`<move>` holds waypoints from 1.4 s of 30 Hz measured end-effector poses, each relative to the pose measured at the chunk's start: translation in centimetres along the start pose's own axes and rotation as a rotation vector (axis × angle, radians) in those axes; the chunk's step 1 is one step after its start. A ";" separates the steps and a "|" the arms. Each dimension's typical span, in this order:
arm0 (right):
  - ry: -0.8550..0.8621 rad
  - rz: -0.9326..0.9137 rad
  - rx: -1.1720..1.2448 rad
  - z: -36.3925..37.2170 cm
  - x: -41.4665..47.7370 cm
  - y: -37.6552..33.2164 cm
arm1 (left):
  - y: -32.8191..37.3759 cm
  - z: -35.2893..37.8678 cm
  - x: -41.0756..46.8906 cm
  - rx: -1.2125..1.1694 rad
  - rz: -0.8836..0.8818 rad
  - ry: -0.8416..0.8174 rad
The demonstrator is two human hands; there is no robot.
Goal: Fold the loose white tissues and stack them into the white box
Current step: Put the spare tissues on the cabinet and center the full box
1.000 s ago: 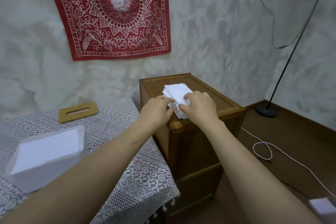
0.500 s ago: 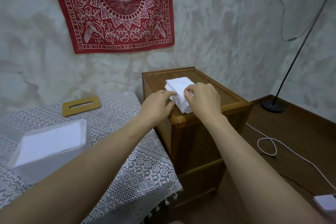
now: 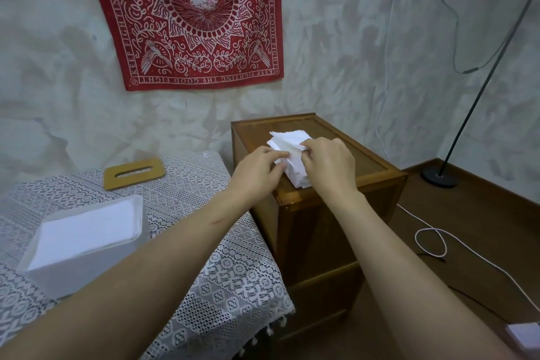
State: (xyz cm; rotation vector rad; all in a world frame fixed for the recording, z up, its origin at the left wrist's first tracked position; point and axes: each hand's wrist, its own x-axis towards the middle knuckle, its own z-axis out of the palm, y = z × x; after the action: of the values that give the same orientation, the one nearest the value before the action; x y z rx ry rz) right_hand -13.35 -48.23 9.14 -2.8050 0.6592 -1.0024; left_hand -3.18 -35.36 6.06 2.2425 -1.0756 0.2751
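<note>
Since half a second ago, our right hand (image 3: 330,164) has raised a sheet's edge. On the desk (image 3: 204,184) the white box (image 3: 87,266) sits open, well apart from the cabinet (image 3: 365,161) where the tissues (image 3: 287,140) lie stacked, long axis running away from us. Our left hand (image 3: 257,169) steadies them; both grips pinch the top sheet, we judge, to separate it for folding.

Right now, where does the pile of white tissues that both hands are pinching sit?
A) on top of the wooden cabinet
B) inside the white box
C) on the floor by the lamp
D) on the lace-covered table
A: the pile of tissues lies on the top of the wooden cabinet, where the left hand and right hand pinch its near edge.
</note>
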 end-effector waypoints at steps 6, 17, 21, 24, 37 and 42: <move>0.060 -0.232 0.029 0.2 -1.8 -1.8 | 0.8 -1.8 -0.5 -0.877 -0.558 -0.002; -0.192 -0.461 0.131 2.9 -9.2 -6.6 | -6.6 -3.3 -11.5 -1.084 -0.772 0.032; -0.277 -0.491 0.149 4.8 -11.2 -8.5 | -9.3 -3.4 -17.0 -0.963 -0.811 0.010; -0.385 -0.516 0.192 6.6 -12.8 -10.9 | -10.9 -4.7 -21.1 -0.803 -0.738 -0.070; -1.000 -0.202 0.952 8.5 -15.6 -21.8 | -16.5 -15.9 -29.6 -0.434 -0.524 -0.275; -0.779 -0.044 1.121 9.7 -17.3 -22.5 | -17.8 -17.0 -31.9 -0.657 -0.704 0.061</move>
State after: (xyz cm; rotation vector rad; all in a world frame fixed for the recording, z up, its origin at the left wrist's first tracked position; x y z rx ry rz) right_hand -11.00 -21.17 -3.45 -1.8958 -0.0876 -0.0859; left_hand -8.88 3.64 -2.56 1.8345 -0.2259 -0.2739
